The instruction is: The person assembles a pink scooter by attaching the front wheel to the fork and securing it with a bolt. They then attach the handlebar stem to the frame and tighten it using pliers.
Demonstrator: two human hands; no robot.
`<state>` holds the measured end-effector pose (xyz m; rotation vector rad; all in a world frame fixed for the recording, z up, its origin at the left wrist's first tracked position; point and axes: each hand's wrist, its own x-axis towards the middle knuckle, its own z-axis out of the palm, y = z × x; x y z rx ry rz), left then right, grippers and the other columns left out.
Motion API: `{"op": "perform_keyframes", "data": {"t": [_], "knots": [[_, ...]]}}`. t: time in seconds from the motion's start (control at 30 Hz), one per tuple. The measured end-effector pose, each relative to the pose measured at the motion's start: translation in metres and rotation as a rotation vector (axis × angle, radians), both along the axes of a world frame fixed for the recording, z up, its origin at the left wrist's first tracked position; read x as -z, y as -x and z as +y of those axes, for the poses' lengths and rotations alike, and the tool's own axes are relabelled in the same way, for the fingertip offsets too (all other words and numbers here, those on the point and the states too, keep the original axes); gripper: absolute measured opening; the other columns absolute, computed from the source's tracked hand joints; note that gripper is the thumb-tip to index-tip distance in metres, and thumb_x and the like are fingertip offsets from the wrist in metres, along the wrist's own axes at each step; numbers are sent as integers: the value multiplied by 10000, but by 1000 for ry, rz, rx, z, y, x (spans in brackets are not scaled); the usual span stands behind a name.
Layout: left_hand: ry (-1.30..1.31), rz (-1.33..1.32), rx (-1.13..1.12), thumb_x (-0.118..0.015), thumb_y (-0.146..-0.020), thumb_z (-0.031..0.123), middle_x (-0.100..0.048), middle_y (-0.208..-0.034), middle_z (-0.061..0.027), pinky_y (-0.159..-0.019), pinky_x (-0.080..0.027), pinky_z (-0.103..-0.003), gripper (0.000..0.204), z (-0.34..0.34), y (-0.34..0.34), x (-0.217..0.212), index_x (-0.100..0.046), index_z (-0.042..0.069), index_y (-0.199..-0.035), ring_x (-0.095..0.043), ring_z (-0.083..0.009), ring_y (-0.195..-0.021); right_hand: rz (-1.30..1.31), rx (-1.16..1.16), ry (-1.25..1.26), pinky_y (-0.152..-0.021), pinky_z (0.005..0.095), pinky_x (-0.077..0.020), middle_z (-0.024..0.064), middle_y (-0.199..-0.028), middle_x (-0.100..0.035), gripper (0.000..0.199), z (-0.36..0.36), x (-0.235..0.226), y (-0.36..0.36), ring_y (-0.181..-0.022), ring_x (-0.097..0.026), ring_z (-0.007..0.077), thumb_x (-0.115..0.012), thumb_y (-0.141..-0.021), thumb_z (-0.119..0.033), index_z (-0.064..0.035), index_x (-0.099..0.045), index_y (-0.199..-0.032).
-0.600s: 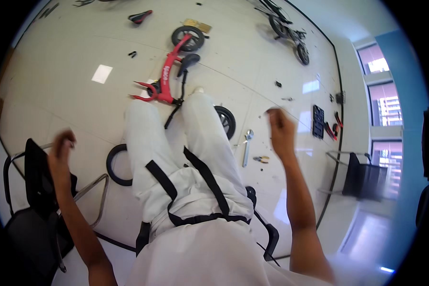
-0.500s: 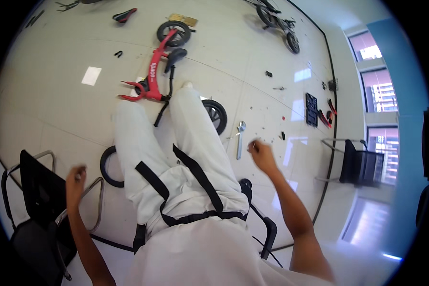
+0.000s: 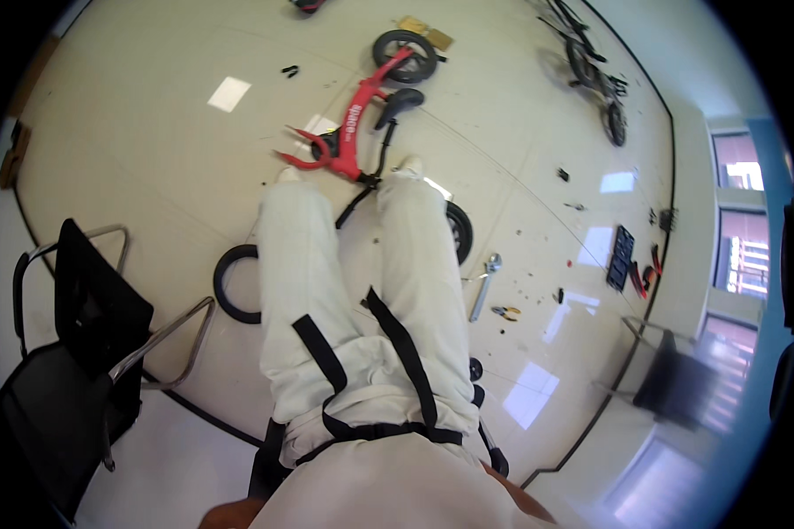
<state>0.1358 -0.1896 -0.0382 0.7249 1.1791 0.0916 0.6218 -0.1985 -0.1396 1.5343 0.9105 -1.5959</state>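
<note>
Neither of my hands shows; only bits of my left arm (image 3: 231, 515) and right arm (image 3: 519, 495) appear at the lower edge. I sit with my legs stretched forward over the floor. Just beyond my feet lies a red balance bike frame (image 3: 351, 128) on its side, with a black saddle (image 3: 400, 101), handlebar and one wheel (image 3: 405, 56) attached. Another wheel (image 3: 461, 231) is partly hidden behind my right leg. To the right of that leg lie an adjustable wrench (image 3: 483, 287) and pliers (image 3: 505, 312) with orange-yellow handles. Beside my left leg is a black tyre (image 3: 226, 284).
Black chairs stand at the left (image 3: 79, 353) and right (image 3: 677, 379). A dark tool tray (image 3: 620, 258) and red-handled tools (image 3: 644, 278) lie by the right wall, with small parts scattered nearby. Another bicycle (image 3: 595, 75) lies at the far right.
Both hands have dropped out of sight at the lower edge. The view has turned, so the floor things sit further right. The pliers have come into sight beside the wrench.
</note>
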Motion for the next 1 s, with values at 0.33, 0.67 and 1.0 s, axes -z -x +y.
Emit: {"op": "perform_keyframes", "data": {"t": [0.33, 0.67, 1.0], "knots": [[77, 319, -262, -621, -816, 243, -662, -837, -102, -632, -505, -325, 275, 24, -66, 123, -647, 7, -954, -640, -195, -694, -96, 109, -111, -931, 413, -414, 202, -1179, -562, 387, 69, 20, 23, -1126, -510, 353, -518, -845, -248, -65, -545, -1186], [155, 348, -313, -625, -808, 217, -662, -850, -96, -640, -504, -327, 243, 38, -67, 137, -651, 24, -953, -640, -197, -700, -127, 168, -156, -923, 422, -417, 191, -1147, -579, 366, 118, 33, 47, -1106, -520, 353, -529, -827, -225, -85, -564, -1163], [185, 353, -352, -629, -801, 191, -661, -862, -90, -647, -504, -330, 214, 49, -69, 157, -655, 42, -952, -640, -199, -706, -147, 159, -174, -916, 431, -419, 179, -1114, -595, 348, 140, 39, 61, -1086, -530, 353, -539, -808, -203, -105, -583, -1140]]}}
